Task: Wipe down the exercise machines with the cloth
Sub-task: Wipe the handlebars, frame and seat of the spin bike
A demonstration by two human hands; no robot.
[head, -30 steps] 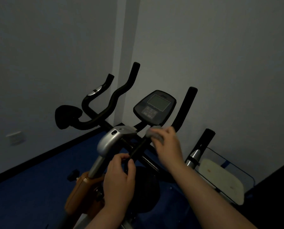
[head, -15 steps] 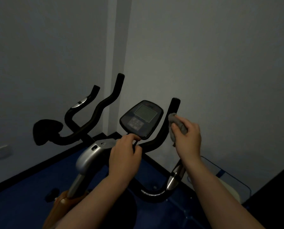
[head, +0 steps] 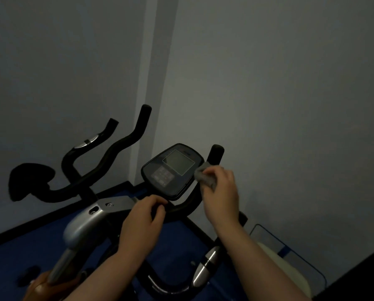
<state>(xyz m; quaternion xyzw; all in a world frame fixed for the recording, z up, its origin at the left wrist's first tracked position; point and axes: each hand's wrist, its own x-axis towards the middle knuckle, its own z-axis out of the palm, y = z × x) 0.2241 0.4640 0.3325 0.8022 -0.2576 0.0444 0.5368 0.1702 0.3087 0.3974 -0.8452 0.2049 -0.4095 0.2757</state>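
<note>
Fingers of our right hand [head: 222,192] curl round the grey cloth [head: 205,177], a pinching grip that bunches it so the fabric sticks out past the fingertips toward the upper left. That bunched end lies against the right edge of the exercise bike's console [head: 173,170], just beside its pale screen, and directly below the tip of the right handlebar [head: 215,154], which rises behind the hand. Our left hand [head: 143,222] sits lower and nearer, its fingers wrapped in a closed grip round the black bar [head: 181,208] just under the console's bottom edge. Left of that hand we see the silver stem cover [head: 83,224], and beyond it a second set of black handlebars [head: 116,146] with a dark saddle [head: 29,181] in front of the grey wall [head: 279,83]. Blue floor [head: 18,253] runs beneath, and a pale object lies in a clear container [head: 301,259] at lower right.
</note>
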